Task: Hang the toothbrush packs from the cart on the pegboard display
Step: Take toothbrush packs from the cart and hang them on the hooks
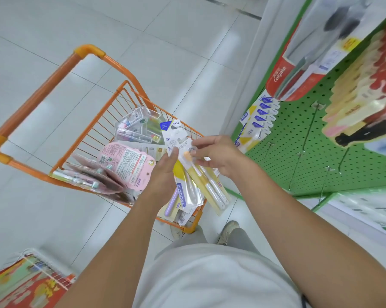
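Observation:
Over the near right corner of the orange wire cart [43, 94] I hold a small stack of toothbrush packs. My left hand [163, 174] grips a white and yellow toothbrush pack [183, 172] from its left side, thumb on top. My right hand [218, 155] pinches the upper end of a yellow toothbrush pack [212, 187] lying across it. More packs lie in the cart: pink toothbrush packs [125, 165] and clear-boxed ones [136, 127]. The green pegboard [334, 138] rises at the right with bare hooks [310, 127].
Blue and yellow packs [256, 121] hang at the pegboard's left edge. A red Colgate pack [298, 70] and cream packs [365, 90] hang higher up. A white wire basket with red goods [31, 283] stands at the lower left. My shoes [227, 232] stand behind the cart on pale floor tiles.

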The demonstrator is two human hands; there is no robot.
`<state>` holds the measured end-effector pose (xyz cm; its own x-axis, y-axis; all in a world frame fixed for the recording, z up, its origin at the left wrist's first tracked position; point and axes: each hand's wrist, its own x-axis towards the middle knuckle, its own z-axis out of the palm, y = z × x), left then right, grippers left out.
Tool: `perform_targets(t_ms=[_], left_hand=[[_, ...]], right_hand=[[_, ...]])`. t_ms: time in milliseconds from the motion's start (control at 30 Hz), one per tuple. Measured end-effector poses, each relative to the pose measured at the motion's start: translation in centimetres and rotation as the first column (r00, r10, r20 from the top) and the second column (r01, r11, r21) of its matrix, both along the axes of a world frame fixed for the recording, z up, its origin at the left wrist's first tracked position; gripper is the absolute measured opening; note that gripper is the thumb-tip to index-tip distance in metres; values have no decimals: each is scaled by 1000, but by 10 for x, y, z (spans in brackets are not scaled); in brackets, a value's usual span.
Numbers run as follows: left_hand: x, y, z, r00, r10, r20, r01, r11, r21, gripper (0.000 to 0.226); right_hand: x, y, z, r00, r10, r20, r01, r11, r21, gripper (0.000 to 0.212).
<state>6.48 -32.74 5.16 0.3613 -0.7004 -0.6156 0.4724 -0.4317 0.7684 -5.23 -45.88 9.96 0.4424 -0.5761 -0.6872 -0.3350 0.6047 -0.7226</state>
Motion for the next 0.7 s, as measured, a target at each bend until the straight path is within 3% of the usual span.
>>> perform_targets(t_ms=[200, 333, 433, 700], left_hand=[[-7, -2, 17, 991, -15, 134, 32, 991, -131, 53], [-15, -10, 23, 983, 54, 176, -31, 991, -132, 52], [-21, -17, 25, 980, 80, 184, -57, 990, -128, 45], [-71, -56, 16, 907, -281, 315, 325, 941, -97, 24]], right_hand=[[-10, -1, -3, 998, 60, -37, -64, 987, -150, 46], [-24, -3, -7, 996, 64, 60, -53, 983, -173, 27], [-41, 1, -6, 989, -21, 144, 38, 993, -112, 23], [-129, 20, -13, 984, -154, 91, 170, 962, -214, 23]])
